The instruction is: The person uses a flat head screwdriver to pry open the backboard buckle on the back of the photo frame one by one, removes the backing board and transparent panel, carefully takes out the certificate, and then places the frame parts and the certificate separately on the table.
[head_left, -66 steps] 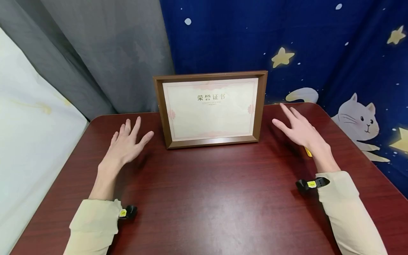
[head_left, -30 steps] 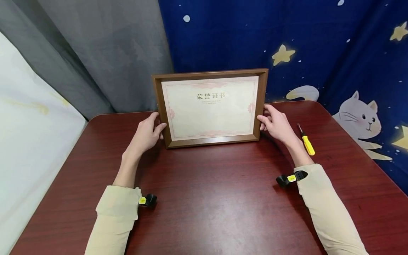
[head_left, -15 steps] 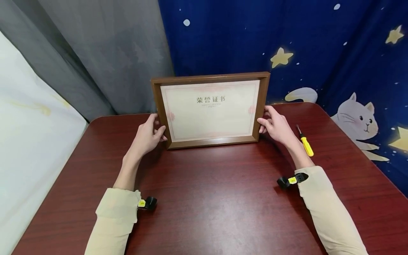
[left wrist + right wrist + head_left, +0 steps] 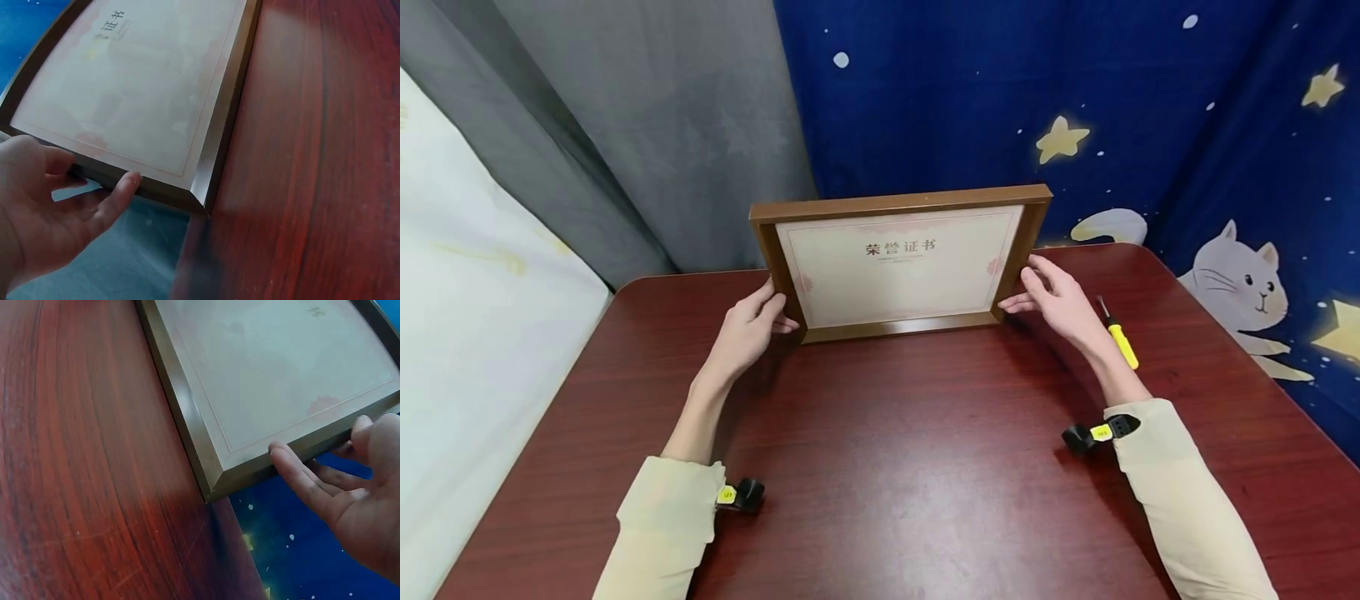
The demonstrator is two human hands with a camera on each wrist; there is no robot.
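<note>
A brown picture frame (image 4: 901, 322) with a white certificate (image 4: 902, 279) stands on its lower edge at the back of the table, its top leaning forward. My left hand (image 4: 748, 329) holds its left side, a fingertip near the lower corner in the left wrist view. On the opposite side my right hand (image 4: 1060, 304) holds the right edge, thumb at the front. In the right wrist view, a finger of the right hand (image 4: 350, 500) touches the frame's front edge while others go behind and are partly hidden.
A screwdriver (image 4: 1122, 343) with a yellow handle lies on the dark red table (image 4: 887, 467), right of my right hand. Behind the table hang a grey curtain (image 4: 700, 125) and a blue star-patterned curtain (image 4: 925, 100). White cloth (image 4: 482, 317) borders the left side.
Both hands came in from the sides and took hold of the frame's side edges. The frame's top has since tipped forward and down, its lower edge staying on the table.
</note>
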